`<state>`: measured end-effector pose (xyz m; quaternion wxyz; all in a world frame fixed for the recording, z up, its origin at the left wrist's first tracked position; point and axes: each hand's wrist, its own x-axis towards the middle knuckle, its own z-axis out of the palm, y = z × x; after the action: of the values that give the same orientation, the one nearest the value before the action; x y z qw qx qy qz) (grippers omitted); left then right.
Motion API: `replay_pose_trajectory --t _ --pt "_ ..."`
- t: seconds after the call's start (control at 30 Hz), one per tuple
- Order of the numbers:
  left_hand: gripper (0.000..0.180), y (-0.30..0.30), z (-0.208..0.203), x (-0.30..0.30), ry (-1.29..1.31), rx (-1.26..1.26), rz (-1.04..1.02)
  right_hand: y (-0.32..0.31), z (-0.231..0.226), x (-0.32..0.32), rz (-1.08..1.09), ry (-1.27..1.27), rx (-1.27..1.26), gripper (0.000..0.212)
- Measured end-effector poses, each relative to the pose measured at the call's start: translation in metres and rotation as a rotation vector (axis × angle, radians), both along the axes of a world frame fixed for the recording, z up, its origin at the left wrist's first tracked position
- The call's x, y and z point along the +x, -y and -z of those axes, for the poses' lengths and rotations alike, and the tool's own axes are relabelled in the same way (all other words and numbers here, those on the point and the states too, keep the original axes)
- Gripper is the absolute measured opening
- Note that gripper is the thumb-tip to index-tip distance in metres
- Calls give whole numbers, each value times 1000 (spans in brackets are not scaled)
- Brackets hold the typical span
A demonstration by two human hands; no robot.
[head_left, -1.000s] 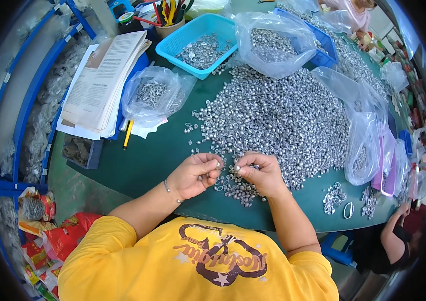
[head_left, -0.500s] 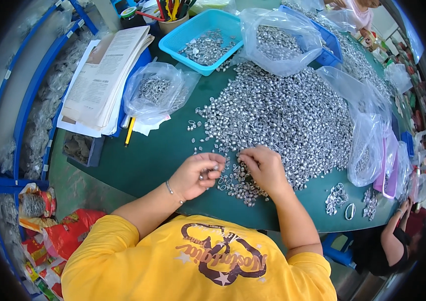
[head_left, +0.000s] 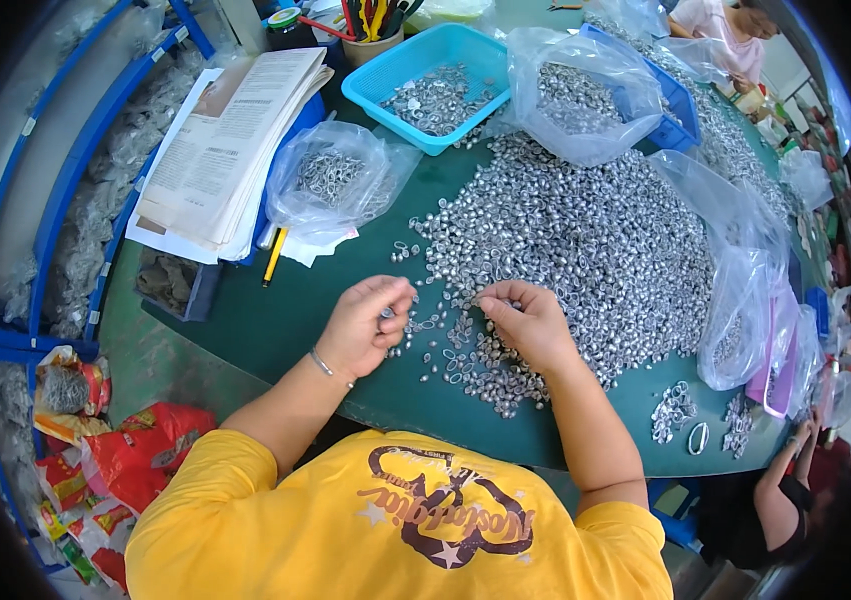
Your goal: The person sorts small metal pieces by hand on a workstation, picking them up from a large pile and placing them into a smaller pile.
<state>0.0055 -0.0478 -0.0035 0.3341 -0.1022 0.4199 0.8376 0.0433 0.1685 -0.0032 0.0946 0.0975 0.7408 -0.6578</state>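
A large heap of small silver metal pieces [head_left: 585,230], rounded and shell-like, with some oval rings among them, covers the middle of the green table [head_left: 255,335]. Left of the heap's near edge, my left hand [head_left: 365,322] is curled just above the table. A few of the silver pieces show between its fingers. My right hand [head_left: 533,328] is at the heap's near-left edge, thumb and forefinger pinched together. Whatever lies between those fingertips is too small to make out. Loose pieces [head_left: 457,335] are scattered on the table between my hands.
Behind the heap stand a light-blue basket [head_left: 370,98] and a clear bag [head_left: 585,135] of pieces. Papers [head_left: 230,150] and another bag [head_left: 330,180] lie left. A purple tray [head_left: 777,370] and small clusters [head_left: 673,410] are right. Other people [head_left: 715,30] sit across and at right.
My left hand has moved left and farther from me, away from my right hand, fingers still closed. My right hand stays by the heap's edge. The whole view has shifted slightly.
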Motion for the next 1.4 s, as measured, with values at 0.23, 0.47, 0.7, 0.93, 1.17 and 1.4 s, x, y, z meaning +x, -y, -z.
replay_pose_trajectory --t 0.23,0.47,0.7,0.93,1.17,1.4 --pt "14 -42 10 12 -38 -59 246 -3 -2 9 32 219 -510 17" --pt "12 -46 5 16 -343 -326 170 0 1 16 26 96 -391 12" --pt "14 -42 3 17 -343 -279 134 9 3 23 27 -318 80 10" --pt "14 -40 1 19 -329 -273 224 4 4 21 -4 -542 211 11" --pt "17 -42 0 20 -521 -397 219 6 9 27 155 55 -816 14" --pt "14 -48 17 22 -748 -425 71 10 13 28 142 54 -744 14"
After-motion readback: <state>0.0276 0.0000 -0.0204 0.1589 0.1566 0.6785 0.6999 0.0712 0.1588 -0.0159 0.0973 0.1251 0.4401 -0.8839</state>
